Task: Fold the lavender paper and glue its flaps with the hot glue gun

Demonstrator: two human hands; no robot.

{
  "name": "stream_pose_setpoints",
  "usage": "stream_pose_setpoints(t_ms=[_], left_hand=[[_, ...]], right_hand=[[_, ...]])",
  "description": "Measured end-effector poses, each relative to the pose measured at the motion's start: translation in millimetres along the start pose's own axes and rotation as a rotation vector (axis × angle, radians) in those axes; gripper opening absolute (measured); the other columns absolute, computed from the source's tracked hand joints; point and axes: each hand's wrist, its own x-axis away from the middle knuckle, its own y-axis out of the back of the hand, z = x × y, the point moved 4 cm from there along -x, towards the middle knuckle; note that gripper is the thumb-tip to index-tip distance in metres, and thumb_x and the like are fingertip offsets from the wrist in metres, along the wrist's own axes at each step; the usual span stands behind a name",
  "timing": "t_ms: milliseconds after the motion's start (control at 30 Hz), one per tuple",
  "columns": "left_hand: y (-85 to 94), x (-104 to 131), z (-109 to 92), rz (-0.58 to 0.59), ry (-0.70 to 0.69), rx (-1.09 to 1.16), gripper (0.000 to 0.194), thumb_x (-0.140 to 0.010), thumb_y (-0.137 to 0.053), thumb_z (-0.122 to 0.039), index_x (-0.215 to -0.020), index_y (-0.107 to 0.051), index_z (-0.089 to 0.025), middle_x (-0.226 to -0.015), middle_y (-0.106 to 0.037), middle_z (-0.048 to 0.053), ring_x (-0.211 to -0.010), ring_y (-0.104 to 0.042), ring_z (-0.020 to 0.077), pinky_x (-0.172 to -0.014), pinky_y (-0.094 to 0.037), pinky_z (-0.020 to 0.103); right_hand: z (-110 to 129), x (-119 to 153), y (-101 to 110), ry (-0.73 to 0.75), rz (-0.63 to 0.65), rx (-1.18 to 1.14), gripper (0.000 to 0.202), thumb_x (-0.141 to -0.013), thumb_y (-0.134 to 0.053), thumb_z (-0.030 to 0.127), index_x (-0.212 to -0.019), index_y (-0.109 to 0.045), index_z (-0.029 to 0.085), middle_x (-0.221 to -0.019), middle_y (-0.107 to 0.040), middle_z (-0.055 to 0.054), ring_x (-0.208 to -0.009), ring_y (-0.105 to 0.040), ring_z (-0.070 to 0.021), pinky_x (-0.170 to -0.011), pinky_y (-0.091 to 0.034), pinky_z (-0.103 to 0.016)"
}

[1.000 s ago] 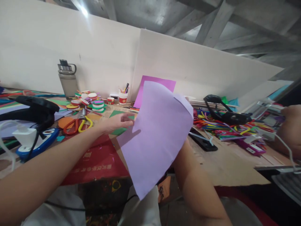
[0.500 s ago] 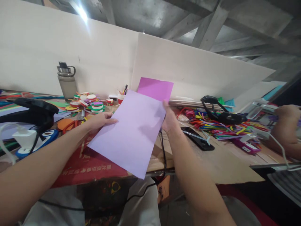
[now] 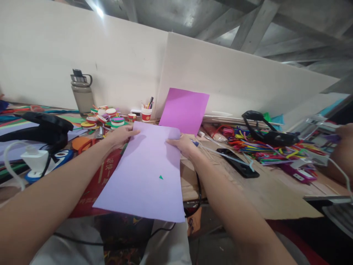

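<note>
A pale lilac sheet of paper [image 3: 143, 173] lies low over the table's front edge, its near end reaching past it. At its far left corner, my left hand [image 3: 122, 135] pinches the paper, thumb on top. My right hand [image 3: 182, 144] grips the far right part, where the edge curls up slightly. A tiny green triangular scrap [image 3: 161, 177] rests on the lilac surface. Behind it, a brighter purple sheet [image 3: 184, 110] leans upright against the white board. Under the lilac sheet shows a red printed board [image 3: 99, 184].
A grey bottle [image 3: 82, 95], small paper rolls [image 3: 111, 113] and a cup of pens [image 3: 146, 113] stand at the back. On the right are a black phone [image 3: 238, 163], colourful pipe cleaners [image 3: 248, 147] and a black headset strap [image 3: 264, 134]. Another person's arm [image 3: 340, 158] is at far right.
The lilac sheet has been lowered and turned straighter, uncovering more of the purple sheet. My right hand has shifted left and down along its far edge. The green scrap now shows on it.
</note>
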Motion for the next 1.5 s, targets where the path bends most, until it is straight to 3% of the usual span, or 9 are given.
stream_pose_setpoints(t_ms=[100,267,433,600,700,900,1100,1233,1500], left_hand=[[0.7,-7.0,10.7,-0.01,0.047,0.133,0.039,-0.057,-0.079,-0.039,-0.086,-0.065,-0.018,-0.078,-0.07,0.003,-0.061,-0.063,0.016,-0.055,-0.052,0.028],[10.5,0.0,20.8,-0.105,0.104,-0.057,0.028,-0.054,-0.08,-0.036,-0.07,-0.066,-0.019,-0.062,-0.065,-0.001,-0.05,-0.057,0.0135,-0.046,-0.043,0.024],[5.8,8.6,14.2,-0.056,0.147,0.013,0.029,-0.055,-0.079,-0.036,-0.074,-0.066,-0.018,-0.064,-0.066,0.0,-0.049,-0.056,0.0132,-0.046,-0.043,0.025],[9.4,14.4,0.1,-0.204,0.037,-0.117,0.027,-0.063,-0.075,-0.037,-0.081,-0.067,-0.018,-0.066,-0.067,-0.001,-0.05,-0.057,0.012,-0.044,-0.042,0.022],[11.4,16.7,-1.6,-0.215,-0.005,-0.106,0.029,-0.066,-0.073,-0.039,-0.086,-0.068,-0.018,-0.071,-0.069,-0.001,-0.055,-0.06,0.0133,-0.048,-0.046,0.022],[10.8,16.8,6.8,-0.094,0.064,-0.058,0.041,-0.055,-0.08,-0.04,-0.088,-0.068,-0.017,-0.073,-0.07,0.001,-0.056,-0.063,0.0157,-0.05,-0.049,0.025],[9.4,22.3,-0.1,-0.186,0.01,0.129,0.043,-0.053,-0.082,-0.035,-0.09,-0.069,-0.017,-0.077,-0.072,0.001,-0.054,-0.062,0.0132,-0.05,-0.049,0.023],[3.9,20.4,4.5,-0.082,0.099,0.212,0.039,-0.052,-0.082,-0.038,-0.082,-0.068,-0.017,-0.072,-0.071,0.003,-0.053,-0.062,0.0149,-0.05,-0.05,0.025],[12.9,18.6,5.1,-0.136,0.089,-0.139,0.035,-0.055,-0.078,-0.048,-0.068,-0.067,-0.017,-0.059,-0.067,0.001,-0.049,-0.059,0.0155,-0.042,-0.041,0.022]], right_hand=[[-8.0,-3.8,0.4,0.015,-0.018,0.009,0.026,-0.059,-0.073,0.027,-0.081,-0.065,0.018,-0.081,-0.071,-0.004,-0.067,-0.063,-0.0158,-0.066,-0.052,-0.029],[-22.7,-12.8,5.8,0.027,-0.005,0.102,0.019,-0.064,-0.068,0.031,-0.077,-0.067,0.017,-0.071,-0.069,-0.001,-0.058,-0.058,-0.0131,-0.057,-0.048,-0.026],[-20.6,-11.7,5.7,0.062,0.03,0.208,0.019,-0.064,-0.067,0.026,-0.08,-0.067,0.016,-0.075,-0.069,-0.001,-0.061,-0.059,-0.0128,-0.057,-0.047,-0.025],[-5.3,0.1,4.3,0.008,0.01,0.287,0.026,-0.058,-0.073,0.021,-0.082,-0.066,0.015,-0.076,-0.069,-0.002,-0.063,-0.06,-0.0142,-0.058,-0.047,-0.025],[-2.4,2.5,2.9,0.021,0.026,0.224,0.028,-0.058,-0.073,0.022,-0.084,-0.065,0.015,-0.079,-0.069,-0.002,-0.066,-0.061,-0.0148,-0.06,-0.048,-0.026],[-1.6,4.1,1.7,0.076,0.052,-0.014,0.033,-0.058,-0.074,0.026,-0.089,-0.065,0.016,-0.085,-0.07,-0.003,-0.069,-0.063,-0.0149,-0.066,-0.05,-0.028],[0.7,12.8,-5.4,0.009,0.185,-0.091,0.03,-0.059,-0.077,0.03,-0.085,-0.068,0.018,-0.084,-0.071,-0.004,-0.069,-0.063,-0.0155,-0.066,-0.05,-0.029],[-0.2,13.5,-5.1,-0.018,0.13,-0.085,0.029,-0.056,-0.078,0.03,-0.08,-0.069,0.017,-0.078,-0.071,-0.002,-0.066,-0.061,-0.0149,-0.064,-0.048,-0.027],[-3.8,11.5,-5.7,-0.021,0.107,-0.128,0.028,-0.057,-0.078,0.028,-0.081,-0.068,0.016,-0.076,-0.07,-0.001,-0.064,-0.06,-0.0139,-0.063,-0.047,-0.028]])
